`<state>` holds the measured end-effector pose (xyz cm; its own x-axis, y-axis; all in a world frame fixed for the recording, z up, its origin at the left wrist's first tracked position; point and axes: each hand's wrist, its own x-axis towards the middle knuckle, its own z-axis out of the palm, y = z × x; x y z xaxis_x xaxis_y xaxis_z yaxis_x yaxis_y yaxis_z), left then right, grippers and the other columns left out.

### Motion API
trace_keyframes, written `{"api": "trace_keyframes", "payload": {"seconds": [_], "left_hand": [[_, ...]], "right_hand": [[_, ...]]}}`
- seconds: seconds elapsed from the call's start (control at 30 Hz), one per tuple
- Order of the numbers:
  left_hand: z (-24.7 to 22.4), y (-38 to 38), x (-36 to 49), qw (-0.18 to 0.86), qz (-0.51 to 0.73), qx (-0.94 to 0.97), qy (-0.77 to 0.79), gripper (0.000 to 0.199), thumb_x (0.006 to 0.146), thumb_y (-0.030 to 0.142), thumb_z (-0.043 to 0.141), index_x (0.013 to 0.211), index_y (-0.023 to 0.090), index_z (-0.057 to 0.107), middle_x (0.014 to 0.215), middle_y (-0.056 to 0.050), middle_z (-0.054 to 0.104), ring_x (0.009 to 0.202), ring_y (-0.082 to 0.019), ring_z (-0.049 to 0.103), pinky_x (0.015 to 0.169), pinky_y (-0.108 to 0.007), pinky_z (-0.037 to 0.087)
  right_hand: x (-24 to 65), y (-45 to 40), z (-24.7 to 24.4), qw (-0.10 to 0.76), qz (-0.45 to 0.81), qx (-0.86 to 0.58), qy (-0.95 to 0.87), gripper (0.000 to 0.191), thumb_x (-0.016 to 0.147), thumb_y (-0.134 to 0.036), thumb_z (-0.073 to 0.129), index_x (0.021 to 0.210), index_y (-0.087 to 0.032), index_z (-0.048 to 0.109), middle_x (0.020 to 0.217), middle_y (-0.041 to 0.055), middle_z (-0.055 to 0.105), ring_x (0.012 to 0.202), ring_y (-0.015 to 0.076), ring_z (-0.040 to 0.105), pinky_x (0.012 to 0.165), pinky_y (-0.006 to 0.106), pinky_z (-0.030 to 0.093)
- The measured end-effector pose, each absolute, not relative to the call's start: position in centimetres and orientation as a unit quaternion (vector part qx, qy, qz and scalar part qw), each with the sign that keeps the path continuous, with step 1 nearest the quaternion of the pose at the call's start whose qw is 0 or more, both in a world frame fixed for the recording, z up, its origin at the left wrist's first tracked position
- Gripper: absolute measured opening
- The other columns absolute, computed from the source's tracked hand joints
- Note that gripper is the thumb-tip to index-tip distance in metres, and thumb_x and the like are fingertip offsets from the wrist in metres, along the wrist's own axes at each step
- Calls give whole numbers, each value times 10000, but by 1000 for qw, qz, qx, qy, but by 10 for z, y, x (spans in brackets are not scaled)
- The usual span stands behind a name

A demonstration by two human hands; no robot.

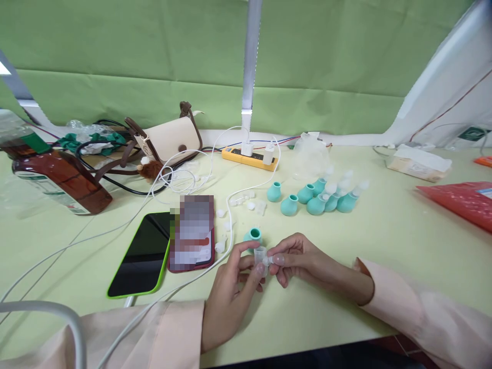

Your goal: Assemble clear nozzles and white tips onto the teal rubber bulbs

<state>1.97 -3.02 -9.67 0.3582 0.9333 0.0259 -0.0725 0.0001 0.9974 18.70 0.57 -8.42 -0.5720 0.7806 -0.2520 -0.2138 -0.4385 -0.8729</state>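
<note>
My left hand (235,292) pinches a small translucent plastic cup-shaped piece (260,254) between thumb and fingers, its wide opening facing up. My right hand (303,260) is closed on a small clear plastic part (269,260), held against the side of that piece; its exact shape is mostly hidden by the fingertips. Just behind the hands stands an open teal rubber bulb (254,235). Farther back are two more open teal bulbs (289,205) and a cluster of several teal bulbs (316,204), some with clear nozzles on top. Small clear plastic parts (260,207) lie scattered left of them.
Two phones, one green-edged (140,256) and one red-edged (192,233), lie left of my hands. White cables (230,205) cross the table. A yellow power strip (249,158), a cream handbag (171,141), a brown bottle (57,174), a tissue pack (418,163) and a red package (461,202) lie around.
</note>
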Motion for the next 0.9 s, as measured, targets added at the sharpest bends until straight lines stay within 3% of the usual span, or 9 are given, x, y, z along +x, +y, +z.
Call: {"api": "trace_keyframes", "payload": {"seconds": [0.2, 0.43, 0.77, 0.9], "left_hand": [[-95, -30, 18, 584, 422, 577, 384, 321, 836, 275, 467, 1135, 176, 409, 813, -44, 678, 702, -146, 591, 655, -260, 478], [-96, -26, 18, 567, 429, 567, 415, 327, 790, 287, 530, 1093, 164, 541, 916, -48, 688, 854, -197, 622, 821, -312, 465], [-94, -25, 18, 568, 417, 589, 396, 321, 810, 272, 497, 1108, 168, 555, 842, -24, 672, 717, -151, 593, 662, -242, 504], [-94, -26, 17, 544, 408, 608, 409, 318, 807, 282, 497, 1093, 163, 570, 747, -1, 639, 652, -128, 557, 636, -219, 489]], "right_hand": [[187, 6, -90, 326, 747, -353, -460, 148, 636, -200, 681, 762, -123, 686, 584, 22, 637, 451, 73, 567, 462, 191, 474], [183, 6, -88, 338, 754, -384, -412, 157, 536, -204, 741, 652, -129, 666, 518, -3, 613, 417, 72, 543, 429, 195, 464], [186, 4, -93, 334, 712, -383, -484, 158, 585, -242, 710, 635, -101, 657, 499, 14, 600, 438, 88, 556, 445, 191, 459], [182, -2, -94, 376, 686, -378, -495, 161, 598, -231, 702, 673, -105, 636, 539, 18, 615, 456, 96, 563, 455, 213, 481]]}}
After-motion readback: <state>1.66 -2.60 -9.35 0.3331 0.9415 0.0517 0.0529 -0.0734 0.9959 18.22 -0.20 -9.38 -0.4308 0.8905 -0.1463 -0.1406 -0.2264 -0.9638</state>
